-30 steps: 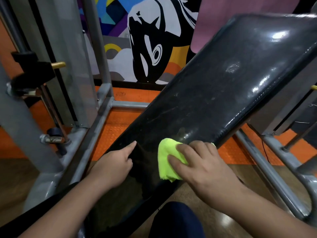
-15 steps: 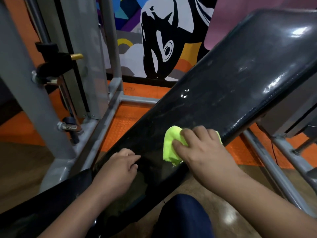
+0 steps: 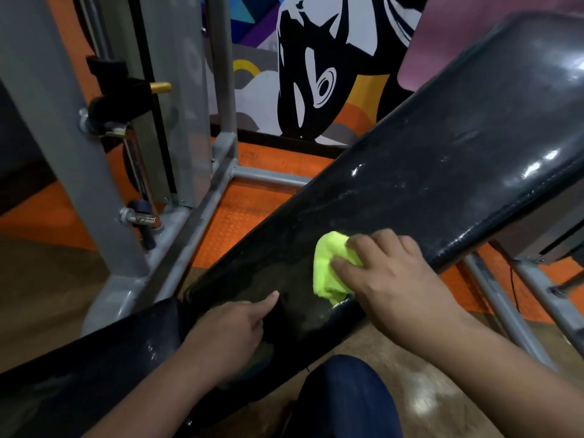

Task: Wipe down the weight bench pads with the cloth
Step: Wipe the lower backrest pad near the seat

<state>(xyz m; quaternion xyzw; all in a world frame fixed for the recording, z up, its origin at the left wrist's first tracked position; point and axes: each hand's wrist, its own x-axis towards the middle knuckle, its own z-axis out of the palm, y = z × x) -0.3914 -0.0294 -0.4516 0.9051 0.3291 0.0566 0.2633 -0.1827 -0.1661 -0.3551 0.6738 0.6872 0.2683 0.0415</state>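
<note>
The bright yellow-green cloth lies bunched on the lower part of the inclined black back pad, close to the pad's right edge. The right hand lies over it from the right, fingers curled down onto the fabric and thumb along its lower side, so the cloth shows only past the fingertips toward the left. The left hand rests on the pad's bottom end, index finger stretched out toward the cloth, other fingers tucked, holding nothing. The black seat pad adjoins the back pad at lower left. A grey steel frame stands on the orange floor mat.
</note>
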